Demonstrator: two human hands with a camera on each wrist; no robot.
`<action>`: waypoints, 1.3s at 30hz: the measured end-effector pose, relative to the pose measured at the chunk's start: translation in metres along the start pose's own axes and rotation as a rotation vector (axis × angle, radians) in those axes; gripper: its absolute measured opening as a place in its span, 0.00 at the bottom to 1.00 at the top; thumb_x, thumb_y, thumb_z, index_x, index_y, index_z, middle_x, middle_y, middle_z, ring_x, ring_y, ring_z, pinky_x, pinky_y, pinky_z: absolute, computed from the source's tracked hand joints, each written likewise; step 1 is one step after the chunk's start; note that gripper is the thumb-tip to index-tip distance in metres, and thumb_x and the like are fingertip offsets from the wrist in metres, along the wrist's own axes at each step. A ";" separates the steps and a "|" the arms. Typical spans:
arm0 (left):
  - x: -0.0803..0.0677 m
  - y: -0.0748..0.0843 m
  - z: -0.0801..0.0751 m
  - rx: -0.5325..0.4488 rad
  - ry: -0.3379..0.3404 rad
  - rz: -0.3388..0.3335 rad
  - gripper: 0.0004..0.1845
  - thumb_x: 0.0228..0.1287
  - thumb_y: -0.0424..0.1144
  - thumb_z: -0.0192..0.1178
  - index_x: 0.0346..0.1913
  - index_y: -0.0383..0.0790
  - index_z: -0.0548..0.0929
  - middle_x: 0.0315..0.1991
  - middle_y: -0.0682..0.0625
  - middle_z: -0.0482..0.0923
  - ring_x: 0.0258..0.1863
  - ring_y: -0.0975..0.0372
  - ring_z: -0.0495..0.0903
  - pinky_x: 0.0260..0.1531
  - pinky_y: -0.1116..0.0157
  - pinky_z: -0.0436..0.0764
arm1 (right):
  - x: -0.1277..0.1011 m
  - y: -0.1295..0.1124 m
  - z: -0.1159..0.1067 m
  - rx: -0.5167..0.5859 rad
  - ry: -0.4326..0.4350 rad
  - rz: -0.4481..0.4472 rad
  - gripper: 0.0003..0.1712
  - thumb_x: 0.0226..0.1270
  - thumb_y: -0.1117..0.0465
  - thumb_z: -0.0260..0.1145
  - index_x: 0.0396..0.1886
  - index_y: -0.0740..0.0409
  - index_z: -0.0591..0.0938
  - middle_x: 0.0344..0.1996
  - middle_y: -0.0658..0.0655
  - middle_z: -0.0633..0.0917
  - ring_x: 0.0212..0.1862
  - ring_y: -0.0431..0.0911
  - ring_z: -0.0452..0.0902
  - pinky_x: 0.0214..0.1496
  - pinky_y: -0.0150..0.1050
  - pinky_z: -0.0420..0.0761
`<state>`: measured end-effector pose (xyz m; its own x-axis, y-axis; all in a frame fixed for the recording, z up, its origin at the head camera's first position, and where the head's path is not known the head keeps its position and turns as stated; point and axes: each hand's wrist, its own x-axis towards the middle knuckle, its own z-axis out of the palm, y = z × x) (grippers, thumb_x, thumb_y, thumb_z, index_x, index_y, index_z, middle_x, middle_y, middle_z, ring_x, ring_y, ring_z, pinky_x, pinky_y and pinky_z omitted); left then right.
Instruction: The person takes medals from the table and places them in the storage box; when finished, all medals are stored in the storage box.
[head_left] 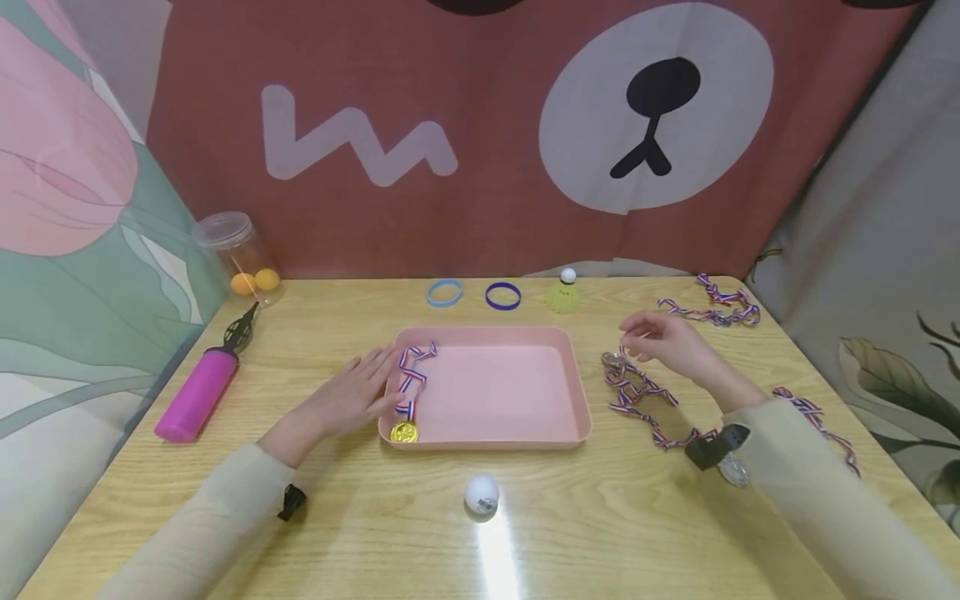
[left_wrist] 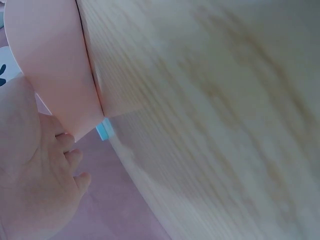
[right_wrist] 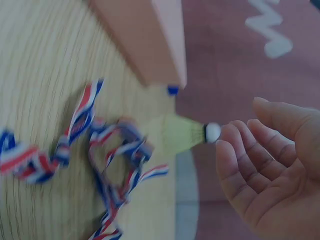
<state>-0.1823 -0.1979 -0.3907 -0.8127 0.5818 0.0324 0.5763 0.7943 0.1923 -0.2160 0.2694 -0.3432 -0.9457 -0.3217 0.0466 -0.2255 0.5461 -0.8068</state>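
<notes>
My left hand point(head_left: 352, 396) lies with extended fingers over the left rim of a pink tray point(head_left: 581, 392); the left wrist view shows this hand point(left_wrist: 35, 170) at the tray wall point(left_wrist: 55, 65). Inside the tray, along its left side, is a gold medal point(head_left: 404, 432) on a striped ribbon point(head_left: 412, 382). My right hand point(head_left: 667, 343) hovers over a silver medal point(head_left: 612, 361) with a twisted red, white and blue ribbon point(head_left: 633, 387). Its fingers are loosely bent, and in the right wrist view nothing shows in the palm of this hand point(right_wrist: 280, 165).
A white ball point(head_left: 482, 495) sits before the tray. Behind it are light blue point(head_left: 445, 293) and dark blue wristbands point(head_left: 503, 296) and a shuttlecock point(head_left: 562, 293). More ribboned medals point(head_left: 720, 312) lie right. At left stand a jar point(head_left: 232, 237) with orange balls and a pink pump point(head_left: 198, 393).
</notes>
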 end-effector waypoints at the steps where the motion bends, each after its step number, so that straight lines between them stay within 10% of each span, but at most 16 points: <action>1: 0.000 0.000 0.000 -0.001 0.000 0.000 0.37 0.70 0.50 0.46 0.70 0.28 0.47 0.69 0.35 0.47 0.67 0.43 0.48 0.63 0.45 0.50 | 0.002 0.004 -0.001 -0.004 0.005 0.004 0.17 0.66 0.64 0.60 0.49 0.74 0.73 0.38 0.66 0.79 0.34 0.44 0.78 0.36 0.40 0.81; 9: -0.001 -0.001 0.000 -0.008 -0.004 -0.003 0.37 0.70 0.51 0.45 0.70 0.28 0.47 0.69 0.35 0.47 0.67 0.43 0.48 0.63 0.45 0.49 | 0.018 0.030 0.004 -0.075 -0.085 0.034 0.18 0.62 0.67 0.62 0.49 0.74 0.72 0.42 0.70 0.76 0.29 0.52 0.77 0.29 0.42 0.79; 25: 0.000 -0.003 0.003 -0.003 0.000 0.002 0.37 0.70 0.50 0.47 0.70 0.28 0.48 0.69 0.35 0.47 0.67 0.43 0.48 0.63 0.45 0.49 | 0.026 0.048 0.020 -0.230 -0.192 0.075 0.26 0.56 0.71 0.65 0.56 0.71 0.71 0.44 0.71 0.75 0.14 0.39 0.66 0.13 0.32 0.70; 34: 0.000 -0.002 0.002 -0.005 -0.005 -0.002 0.37 0.70 0.50 0.46 0.70 0.28 0.48 0.69 0.35 0.47 0.67 0.43 0.48 0.63 0.45 0.50 | 0.028 0.047 0.020 -0.344 -0.218 -0.046 0.23 0.52 0.71 0.66 0.49 0.75 0.75 0.37 0.64 0.77 0.35 0.50 0.72 0.37 0.43 0.75; 39: -0.001 -0.002 0.001 -0.001 0.009 0.005 0.37 0.70 0.49 0.47 0.69 0.27 0.49 0.69 0.34 0.48 0.67 0.42 0.49 0.63 0.45 0.50 | 0.031 0.050 0.019 -0.349 -0.219 -0.044 0.19 0.52 0.71 0.67 0.45 0.74 0.77 0.33 0.60 0.77 0.34 0.49 0.71 0.35 0.41 0.74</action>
<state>-0.1826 -0.1997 -0.3925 -0.8108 0.5838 0.0424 0.5800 0.7915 0.1929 -0.2520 0.2718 -0.3938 -0.8698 -0.4870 -0.0797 -0.3664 0.7455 -0.5568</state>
